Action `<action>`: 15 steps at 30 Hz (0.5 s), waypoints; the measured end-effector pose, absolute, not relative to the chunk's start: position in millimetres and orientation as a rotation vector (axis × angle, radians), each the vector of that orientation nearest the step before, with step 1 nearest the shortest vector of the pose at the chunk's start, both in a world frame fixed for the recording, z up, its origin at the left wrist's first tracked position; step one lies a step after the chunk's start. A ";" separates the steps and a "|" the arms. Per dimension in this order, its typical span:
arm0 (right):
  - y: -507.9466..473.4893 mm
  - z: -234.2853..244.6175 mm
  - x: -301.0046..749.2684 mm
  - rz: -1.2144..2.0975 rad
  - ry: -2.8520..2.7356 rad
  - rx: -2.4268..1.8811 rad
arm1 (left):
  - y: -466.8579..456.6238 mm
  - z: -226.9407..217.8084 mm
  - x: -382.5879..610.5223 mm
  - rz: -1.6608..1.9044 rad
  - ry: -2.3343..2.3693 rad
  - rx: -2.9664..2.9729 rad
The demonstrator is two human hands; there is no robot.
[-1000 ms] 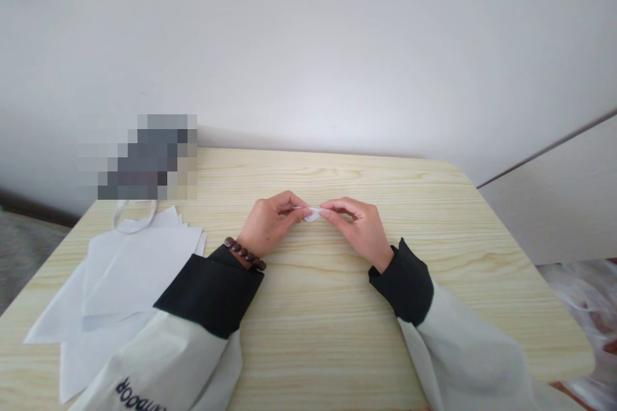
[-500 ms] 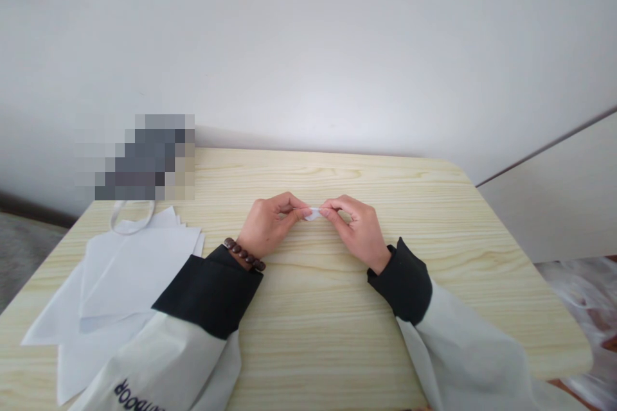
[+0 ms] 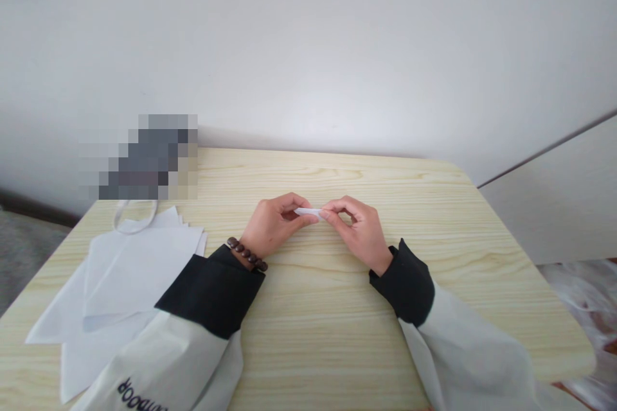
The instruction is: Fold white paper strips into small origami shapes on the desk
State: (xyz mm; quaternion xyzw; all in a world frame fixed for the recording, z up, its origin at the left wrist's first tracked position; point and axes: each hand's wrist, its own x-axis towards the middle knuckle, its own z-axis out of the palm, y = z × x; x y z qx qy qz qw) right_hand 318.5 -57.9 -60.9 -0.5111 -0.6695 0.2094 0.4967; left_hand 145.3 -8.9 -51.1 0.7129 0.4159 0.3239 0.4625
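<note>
A small folded piece of white paper point(image 3: 310, 212) is held over the middle of the table. My right hand point(image 3: 355, 228) pinches its right end between thumb and fingertips. Around the left part curls my left hand point(image 3: 272, 225), thumb along the lower edge and fingers behind, with the paper's left tip showing between them. The left grip looks loose, and the fingertips are partly hidden behind the paper. A dark beaded bracelet point(image 3: 247, 254) circles my left wrist.
Several loose sheets of white paper point(image 3: 139, 270) overlap on the left of the wood-grain table point(image 3: 313, 347). A white ring-shaped band point(image 3: 118, 221) lies at their top, beside a blurred dark object point(image 3: 149, 157). A pale wall point(image 3: 308, 45) stands behind.
My left fingers have loosened from a tight pinch, so more of the folded paper shows, its tip now inside the left hand. My right hand keeps its pinch almost in place.
</note>
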 end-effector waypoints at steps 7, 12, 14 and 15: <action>-59.5 -60.8 318.6 0.416 -1.635 -1.232 | -7.8 -50.7 147.4 0.801 0.974 1.509; -62.3 -59.7 316.9 0.201 -1.635 -1.227 | -5.7 -48.1 146.8 0.761 0.965 1.398; -63.0 -59.8 314.9 0.164 -1.663 -1.224 | -5.7 -46.9 146.1 0.730 0.922 1.422; -63.1 -59.9 313.8 0.162 -1.682 -1.217 | -5.7 -46.5 145.7 0.726 0.910 1.430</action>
